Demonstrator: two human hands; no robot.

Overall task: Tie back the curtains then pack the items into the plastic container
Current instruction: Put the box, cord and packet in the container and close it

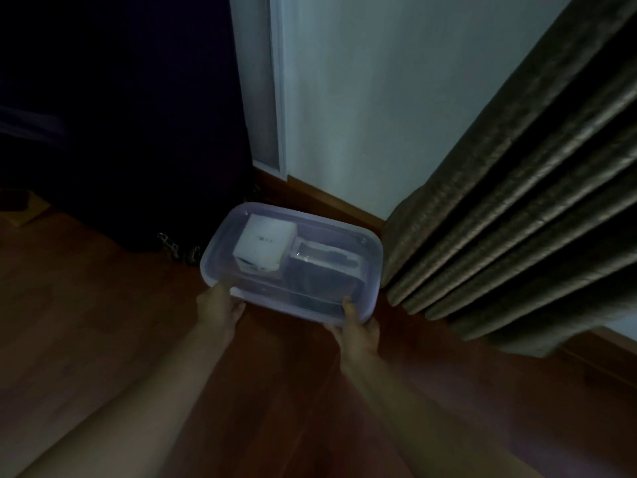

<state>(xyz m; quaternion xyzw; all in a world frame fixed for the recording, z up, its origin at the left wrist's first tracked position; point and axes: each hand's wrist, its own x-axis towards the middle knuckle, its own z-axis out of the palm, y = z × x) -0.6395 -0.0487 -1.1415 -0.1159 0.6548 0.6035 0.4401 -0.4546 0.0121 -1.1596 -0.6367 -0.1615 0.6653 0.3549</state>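
Note:
A clear plastic container [374,260] with its translucent lid on sits low over the wooden floor near the wall. Through the lid I see a white box [263,248] at the left and a dark box [322,270] at the right. My left hand [219,305] grips the container's near left corner, thumb on the lid. My right hand [356,331] grips the near right corner, thumb on top. A brown pleated curtain [517,219] hangs at the right, just beside the container, its hem above the floor.
A large dark piece of furniture [120,115] fills the left, with small wheels [193,253] at its base. A pale wall [362,98] and wooden skirting [331,201] run behind the container. Wooden floor [103,322] spreads around my arms.

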